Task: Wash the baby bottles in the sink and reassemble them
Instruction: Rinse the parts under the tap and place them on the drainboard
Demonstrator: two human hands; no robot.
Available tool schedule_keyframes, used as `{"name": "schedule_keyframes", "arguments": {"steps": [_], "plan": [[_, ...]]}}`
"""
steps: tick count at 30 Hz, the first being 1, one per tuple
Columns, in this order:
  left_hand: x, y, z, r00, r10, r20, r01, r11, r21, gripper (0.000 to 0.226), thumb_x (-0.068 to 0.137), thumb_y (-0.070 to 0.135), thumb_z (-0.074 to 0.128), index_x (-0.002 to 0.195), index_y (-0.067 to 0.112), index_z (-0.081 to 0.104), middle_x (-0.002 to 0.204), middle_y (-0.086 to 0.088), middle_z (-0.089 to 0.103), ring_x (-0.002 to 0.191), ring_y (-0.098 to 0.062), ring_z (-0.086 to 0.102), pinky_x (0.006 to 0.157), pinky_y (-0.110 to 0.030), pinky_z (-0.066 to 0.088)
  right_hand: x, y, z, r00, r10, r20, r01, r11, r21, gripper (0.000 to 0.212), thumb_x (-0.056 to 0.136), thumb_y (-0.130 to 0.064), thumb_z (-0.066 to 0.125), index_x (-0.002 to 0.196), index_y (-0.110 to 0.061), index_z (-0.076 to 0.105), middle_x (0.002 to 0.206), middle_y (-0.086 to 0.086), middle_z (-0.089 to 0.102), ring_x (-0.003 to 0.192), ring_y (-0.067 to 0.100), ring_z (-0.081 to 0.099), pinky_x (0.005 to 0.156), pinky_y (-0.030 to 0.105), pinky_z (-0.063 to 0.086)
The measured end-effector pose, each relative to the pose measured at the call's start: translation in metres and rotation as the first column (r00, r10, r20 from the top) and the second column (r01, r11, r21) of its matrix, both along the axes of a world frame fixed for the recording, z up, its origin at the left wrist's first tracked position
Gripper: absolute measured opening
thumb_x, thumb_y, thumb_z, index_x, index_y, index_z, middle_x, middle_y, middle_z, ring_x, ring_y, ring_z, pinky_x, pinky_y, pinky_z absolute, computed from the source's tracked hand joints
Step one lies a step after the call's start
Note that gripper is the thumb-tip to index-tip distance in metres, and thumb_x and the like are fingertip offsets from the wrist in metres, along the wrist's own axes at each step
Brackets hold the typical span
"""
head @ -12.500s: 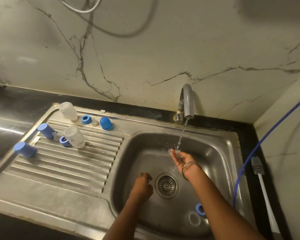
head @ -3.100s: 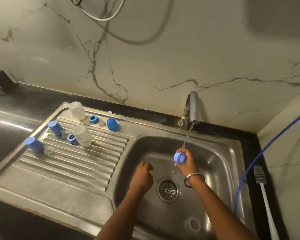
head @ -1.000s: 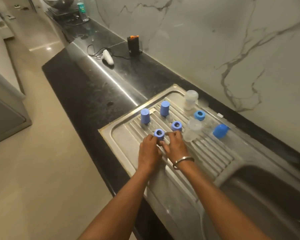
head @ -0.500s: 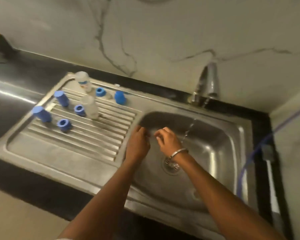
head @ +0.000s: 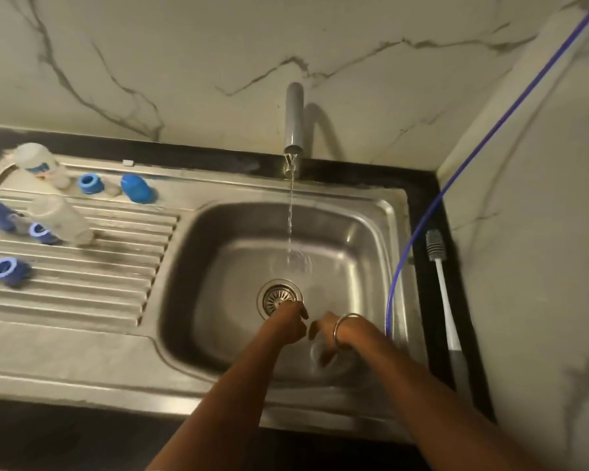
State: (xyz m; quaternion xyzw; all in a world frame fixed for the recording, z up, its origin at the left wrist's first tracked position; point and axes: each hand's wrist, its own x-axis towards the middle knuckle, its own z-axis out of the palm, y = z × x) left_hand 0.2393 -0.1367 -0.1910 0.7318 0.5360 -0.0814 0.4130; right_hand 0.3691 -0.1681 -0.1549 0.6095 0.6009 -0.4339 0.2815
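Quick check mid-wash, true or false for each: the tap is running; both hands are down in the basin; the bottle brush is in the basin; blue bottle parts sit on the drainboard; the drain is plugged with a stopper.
1. Water runs from the grey metal tap. True.
2. The left hand and right hand are inside the stainless steel sink basin. True.
3. The white-handled bottle brush lies in the basin. False: it lies on the black counter to the basin's right.
4. Blue plastic rings and caps sit on the ribbed drainboard. True.
5. The round drain strainer is plugged. False: its slots are uncovered.
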Motion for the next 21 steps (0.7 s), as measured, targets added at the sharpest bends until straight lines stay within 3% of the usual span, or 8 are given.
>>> {"name": "schedule_keyframes", "arguments": {"steps": [4, 7, 10, 13, 17, 21], "plan": [[-0.013, 0.004, -0.004, 0.998, 0.047, -0.032, -0.047, 0.999, -0.021, 0.035, 0.086, 0.008, 0.059, 0.120, 0.009, 0.062, 0.131, -0.011, 0.055, 0.118, -0.025, 0.055, 0.095, -0.027, 0.044, -0.010, -0.004, -0.015, 0.999, 0.035, 0.033, -0.035, 0.999, -0.009, 0.064, 0.071, -0.021, 0.081, 0.128, -0.024, 0.052, 0.137, 0.008, 0.033, 0.114, 0.035, 0.053, 0.091, 0.042, 0.050], [-0.024, 0.011, -0.004, 0.995, 0.095, -0.026, -0.096, 0.995, -0.026, 0.041, 0.086, 0.006, 0.057, 0.126, 0.010, 0.058, 0.133, -0.011, 0.056, 0.122, -0.025, 0.053, 0.096, -0.025, 0.041, -0.009, 0.003, -0.020, 0.998, -0.063, -0.013, 0.064, 0.986, 0.153, 0.052, 0.073, -0.017, 0.075, 0.120, -0.024, 0.053, 0.131, 0.007, 0.038, 0.109, 0.033, 0.055, 0.088, 0.037, 0.050], [-0.033, 0.020, 0.002, 0.995, 0.092, 0.027, -0.091, 0.996, -0.010, 0.050, 0.084, 0.006, 0.061, 0.132, 0.010, 0.053, 0.133, -0.010, 0.057, 0.121, -0.025, 0.054, 0.096, -0.025, 0.041, -0.008, 0.025, -0.012, 0.972, -0.181, -0.149, 0.219, 0.927, 0.304, 0.053, 0.070, -0.022, 0.075, 0.115, -0.024, 0.047, 0.124, 0.004, 0.043, 0.104, 0.027, 0.055, 0.086, 0.033, 0.049], [-0.037, 0.033, 0.014, 0.981, 0.087, 0.174, -0.093, 0.995, 0.028, 0.050, 0.082, 0.013, 0.070, 0.129, 0.009, 0.055, 0.127, -0.009, 0.060, 0.116, -0.024, 0.058, 0.089, -0.020, 0.041, -0.014, 0.059, 0.007, 0.900, -0.303, -0.314, 0.412, 0.826, 0.385, 0.061, 0.068, -0.025, 0.076, 0.118, -0.017, 0.041, 0.123, 0.007, 0.050, 0.108, 0.027, 0.054, 0.087, 0.032, 0.048], [-0.039, 0.054, 0.031, 0.952, 0.186, 0.242, -0.195, 0.981, 0.015, 0.070, 0.084, 0.006, 0.068, 0.145, 0.010, 0.035, 0.138, -0.011, 0.050, 0.121, -0.025, 0.054, 0.097, -0.027, 0.045, -0.026, 0.102, 0.031, 0.792, -0.378, -0.479, 0.598, 0.635, 0.488, 0.056, 0.069, -0.025, 0.076, 0.120, -0.015, 0.053, 0.118, 0.008, 0.059, 0.107, 0.026, 0.056, 0.085, 0.029, 0.047], [-0.041, 0.073, 0.051, 0.895, 0.248, 0.371, -0.279, 0.960, 0.030, 0.075, 0.084, 0.003, 0.066, 0.148, 0.012, 0.029, 0.136, -0.010, 0.052, 0.112, -0.020, 0.056, 0.081, -0.016, 0.043, -0.036, 0.125, 0.044, 0.621, -0.411, -0.668, 0.776, 0.440, 0.452, 0.048, 0.075, -0.019, 0.075, 0.118, -0.011, 0.056, 0.115, 0.011, 0.059, 0.104, 0.026, 0.058, 0.087, 0.031, 0.048]]}}
